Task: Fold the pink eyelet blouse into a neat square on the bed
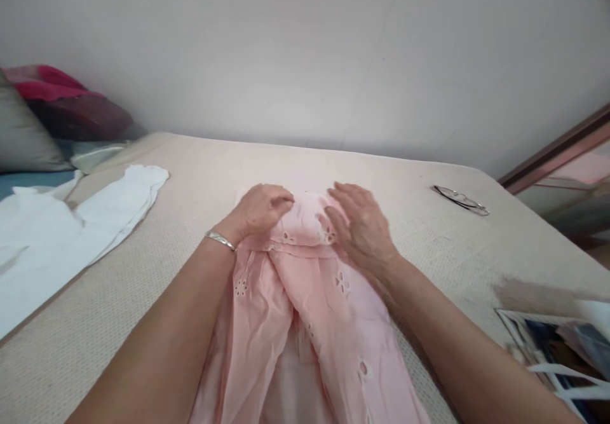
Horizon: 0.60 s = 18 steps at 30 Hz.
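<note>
fabric could bunch or slide as we work: our left hand (260,211) is curled closed on the far edge of the pink garment (309,309), our right hand (359,224) lies open and flat on it, mid-bed (143,271), and uneven pressure would skew the fold. we judge the thin cloth slippery. its near end runs out of view below, and the glasses (461,199) are hard to make out.

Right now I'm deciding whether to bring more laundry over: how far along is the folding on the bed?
Nothing looks finished. In hand: the pink garment, with the left hand and right hand pressing its far end on the bed. Left: the white garment lies spread out, unfolded.
</note>
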Tool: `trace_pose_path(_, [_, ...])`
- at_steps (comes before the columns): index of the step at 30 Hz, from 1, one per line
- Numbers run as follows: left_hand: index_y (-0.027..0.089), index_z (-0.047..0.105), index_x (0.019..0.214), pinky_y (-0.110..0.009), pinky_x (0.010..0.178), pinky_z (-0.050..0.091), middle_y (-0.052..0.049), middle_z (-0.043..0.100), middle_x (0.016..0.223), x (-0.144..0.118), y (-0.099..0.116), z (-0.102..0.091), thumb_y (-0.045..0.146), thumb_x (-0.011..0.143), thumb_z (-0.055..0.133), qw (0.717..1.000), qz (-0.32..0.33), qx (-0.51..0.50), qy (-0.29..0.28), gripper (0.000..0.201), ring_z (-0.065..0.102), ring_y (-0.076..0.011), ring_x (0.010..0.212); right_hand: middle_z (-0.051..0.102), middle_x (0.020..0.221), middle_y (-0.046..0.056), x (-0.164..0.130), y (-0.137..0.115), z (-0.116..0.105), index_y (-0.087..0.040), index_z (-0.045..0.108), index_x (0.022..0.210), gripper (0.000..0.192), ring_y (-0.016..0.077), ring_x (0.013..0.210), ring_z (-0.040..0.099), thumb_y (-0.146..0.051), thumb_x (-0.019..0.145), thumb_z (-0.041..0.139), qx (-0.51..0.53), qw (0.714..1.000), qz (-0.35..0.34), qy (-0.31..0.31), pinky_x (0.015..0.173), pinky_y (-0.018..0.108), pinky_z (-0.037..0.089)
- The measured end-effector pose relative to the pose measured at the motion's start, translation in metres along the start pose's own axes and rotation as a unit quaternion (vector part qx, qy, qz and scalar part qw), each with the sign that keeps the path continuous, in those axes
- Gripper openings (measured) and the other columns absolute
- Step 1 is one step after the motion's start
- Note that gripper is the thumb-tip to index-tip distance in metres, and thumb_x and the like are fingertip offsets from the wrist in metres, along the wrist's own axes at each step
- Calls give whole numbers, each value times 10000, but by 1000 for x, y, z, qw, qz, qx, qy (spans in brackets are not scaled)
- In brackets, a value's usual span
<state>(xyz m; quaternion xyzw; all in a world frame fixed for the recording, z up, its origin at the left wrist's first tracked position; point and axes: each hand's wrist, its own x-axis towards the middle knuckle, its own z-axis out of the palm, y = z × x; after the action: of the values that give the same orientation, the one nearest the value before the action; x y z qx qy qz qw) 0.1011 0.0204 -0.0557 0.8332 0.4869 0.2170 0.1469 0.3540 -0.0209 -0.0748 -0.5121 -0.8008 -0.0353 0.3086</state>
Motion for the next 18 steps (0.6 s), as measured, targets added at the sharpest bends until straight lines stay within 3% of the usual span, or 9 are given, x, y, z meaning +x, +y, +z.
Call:
trace_pose_path(2, [273, 634, 1313, -541, 1209, 197, -21, 575, 1458, 0, 5, 14, 347, 963, 450, 996, 34, 25, -78, 402, 412, -287, 1418, 374, 1599, 105, -3, -10, 9, -193, 445, 1510, 589, 317, 1490, 266, -521, 1036, 323, -18, 994, -33, -107, 1187, 549, 261])
trace_pose_path(4, [277, 479, 1474, -622, 1207, 91, -20, 406, 1595, -2, 4, 26, 348, 988, 396, 991, 37, 70, -109, 498, 245, -305, 1508, 238, 1658, 87, -7, -9, 20, -212, 288, 1593, 692, 333, 1528, 161, -606, 1024, 270, -38, 981, -11, -190, 1191, 601, 214])
trace_pose_path(6, [264, 360, 1549, -632, 1202, 65, -40, 317, 1639, -3, -1, 34, 360, 1003, 363, 987, 38, 100, -120, 554, 186, -308, 1528, 177, 1673, 76, -9, 0, 28, -235, 198, 1619, 743, 333, 1536, 131, -660, 1010, 233, -49, 971, 14, -232, 1196, 618, 178])
trace_pose_path(10, [271, 316, 1570, -592, 1214, 61, -56, 284, 1652, -4, -8, 38, 392, 1017, 340, 985, 39, 124, -114, 567, 183, -301, 1529, 196, 1669, 68, -8, 8, 28, -255, 199, 1618, 750, 318, 1531, 167, -684, 1004, 210, -57, 969, 17, -242, 1202, 596, 174])
trace_pose_path(15, [255, 322, 1567, -629, 1201, 69, -79, 307, 1642, -6, 1, 38, 367, 1007, 358, 986, 50, 130, -95, 572, 184, -328, 1526, 127, 1680, 96, -8, -10, 22, -220, 174, 1624, 785, 328, 1543, 91, -683, 997, 264, -68, 985, -22, -156, 1205, 592, 148])
trace_pose_path(18, [264, 358, 1549, -653, 1194, 48, -77, 280, 1653, -7, -1, 35, 411, 1009, 372, 987, 32, 130, -88, 560, 165, -339, 1529, 139, 1681, 70, -10, -14, 25, -249, 135, 1629, 778, 311, 1544, 97, -688, 998, 248, -45, 975, -64, -206, 1208, 580, 166])
